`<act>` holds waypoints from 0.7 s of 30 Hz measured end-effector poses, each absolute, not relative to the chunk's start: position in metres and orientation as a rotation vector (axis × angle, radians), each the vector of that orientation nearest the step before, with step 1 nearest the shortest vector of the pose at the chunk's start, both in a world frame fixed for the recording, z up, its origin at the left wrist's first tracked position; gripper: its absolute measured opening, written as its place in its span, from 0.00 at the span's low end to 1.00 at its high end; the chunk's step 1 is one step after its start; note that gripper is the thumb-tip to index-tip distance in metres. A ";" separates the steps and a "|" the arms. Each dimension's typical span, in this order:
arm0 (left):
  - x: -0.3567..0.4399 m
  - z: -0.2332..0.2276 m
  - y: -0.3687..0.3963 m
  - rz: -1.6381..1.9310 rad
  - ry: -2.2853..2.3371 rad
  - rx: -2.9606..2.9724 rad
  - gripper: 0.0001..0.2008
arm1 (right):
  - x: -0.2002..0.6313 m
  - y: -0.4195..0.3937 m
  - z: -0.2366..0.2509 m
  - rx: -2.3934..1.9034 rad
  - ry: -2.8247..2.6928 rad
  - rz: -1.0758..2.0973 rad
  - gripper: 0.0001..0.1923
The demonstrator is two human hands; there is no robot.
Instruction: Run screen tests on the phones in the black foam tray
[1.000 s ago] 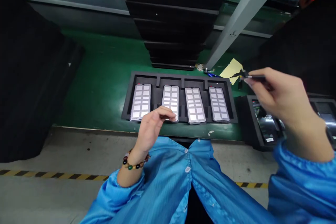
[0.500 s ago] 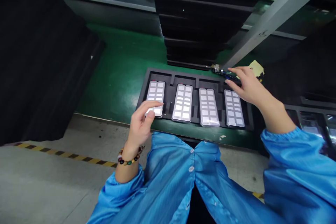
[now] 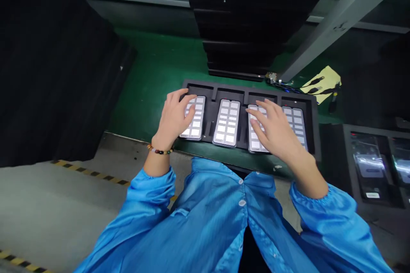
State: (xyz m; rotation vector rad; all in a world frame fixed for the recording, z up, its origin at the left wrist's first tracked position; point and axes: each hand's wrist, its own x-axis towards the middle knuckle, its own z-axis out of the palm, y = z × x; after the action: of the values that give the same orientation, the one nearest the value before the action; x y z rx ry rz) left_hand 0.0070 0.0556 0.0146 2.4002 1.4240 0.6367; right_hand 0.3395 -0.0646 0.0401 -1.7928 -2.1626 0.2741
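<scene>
Phones in the black tray look light, stiff and slick, their glass likely fragile; long edges seem the safest hold. One lies partly beneath the left hand, another beneath the right hand. Both hands are palm-down, loosely spread, gripping nothing; fingertip contact I cannot tell.

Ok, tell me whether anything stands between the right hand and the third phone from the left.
Nothing visible does: the right hand is over the third phone in the black tray. Whether its fingertips touch it is unclear.
</scene>
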 end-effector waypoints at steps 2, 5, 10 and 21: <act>-0.006 0.002 0.065 0.646 1.511 2.294 0.22 | 0.321 -0.045 0.037 -1.777 -2.202 0.291 0.26; -0.021 -0.012 0.073 0.627 1.486 2.157 0.25 | 0.301 -0.017 0.027 -1.790 -2.218 0.307 0.27; -0.019 -0.013 0.076 0.623 1.446 2.113 0.26 | 0.285 0.005 0.024 -1.779 -2.233 0.319 0.27; -0.073 0.003 0.014 0.487 1.648 1.562 0.33 | 0.403 -0.169 0.048 -2.519 -1.027 0.306 0.37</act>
State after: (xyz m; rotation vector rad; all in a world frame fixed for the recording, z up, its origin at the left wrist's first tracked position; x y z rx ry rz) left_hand -0.0732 0.0139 0.0030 1.5621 1.6482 0.4871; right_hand 0.4025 -0.1695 0.0475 -2.5186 -1.0267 0.3063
